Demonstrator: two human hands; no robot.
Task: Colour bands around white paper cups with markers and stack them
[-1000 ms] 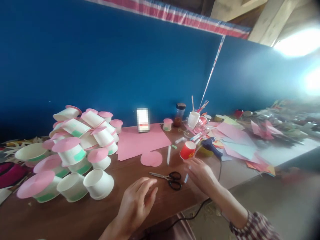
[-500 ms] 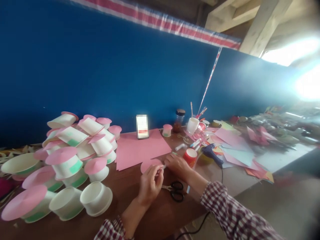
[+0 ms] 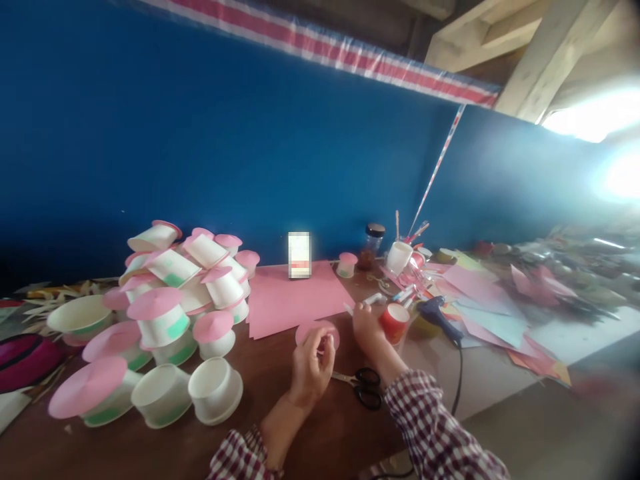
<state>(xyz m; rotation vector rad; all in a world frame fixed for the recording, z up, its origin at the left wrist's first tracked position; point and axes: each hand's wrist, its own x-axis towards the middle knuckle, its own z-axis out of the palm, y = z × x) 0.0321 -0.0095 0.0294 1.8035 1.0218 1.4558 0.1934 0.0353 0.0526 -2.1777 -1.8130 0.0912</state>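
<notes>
The left hand [image 3: 314, 365] is half curled, its thumb close to the fingertips; I cannot tell whether something small is pinched between them. It hides part of the pink disc [image 3: 302, 333], which lies on the table [image 3: 265, 383] just beyond it. The right hand [image 3: 371, 333] is bent with its fingers curled down, and whether it has hold of anything I cannot tell. A bit of white pen [image 3: 349, 308] shows at its fingertips. The scissors [image 3: 356, 382] lie between the hands, handles toward the right wrist.

The red cup [image 3: 396, 325] stands just right of the right hand, its markings too blurred to read. A white card [image 3: 299, 255] at the wall is pixelated, so any print on it is illegible. It stands at the back of the pink sheets [image 3: 295, 300].

Markers [image 3: 374, 299] lie behind the right hand. Past the red cup are the glue gun [image 3: 433, 309], its black cord [image 3: 459, 380] trailing down, and paper scraps [image 3: 483, 293]. The jar [image 3: 373, 248] and white cup [image 3: 399, 258] stand at the back. Pink-capped cups [image 3: 159, 317] crowd the left side, two bare cups [image 3: 214, 391] in front.
</notes>
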